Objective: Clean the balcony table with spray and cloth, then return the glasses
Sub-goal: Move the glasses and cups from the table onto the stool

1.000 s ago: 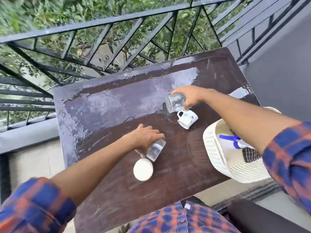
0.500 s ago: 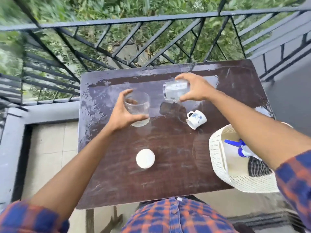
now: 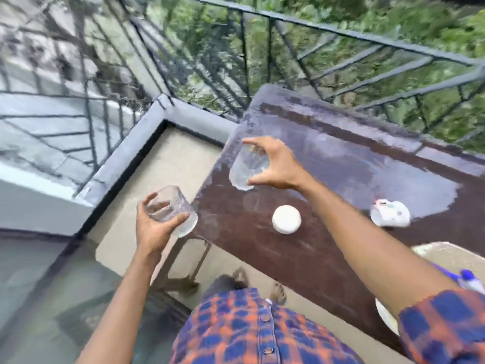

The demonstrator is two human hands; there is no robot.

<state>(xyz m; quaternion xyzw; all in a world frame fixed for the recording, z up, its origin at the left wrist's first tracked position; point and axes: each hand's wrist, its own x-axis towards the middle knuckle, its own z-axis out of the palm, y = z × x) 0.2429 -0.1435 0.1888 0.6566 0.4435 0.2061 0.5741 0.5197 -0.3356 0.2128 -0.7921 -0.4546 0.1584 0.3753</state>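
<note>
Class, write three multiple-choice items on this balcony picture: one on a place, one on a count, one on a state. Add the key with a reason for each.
1. Where is the glass that the left hand holds?
A. on a chair
B. past the edge of the table, over the floor
C. standing mid-table

2. How many glasses are being held?
A. two
B. one
C. three

3. The table's far part looks:
A. cloth-covered
B. cracked
C. wet and shiny

Key: 1 B, it hangs beyond the table's corner. 2 A, the right hand grips a second glass above the table. 3 C, a pale sheen covers it.
</note>
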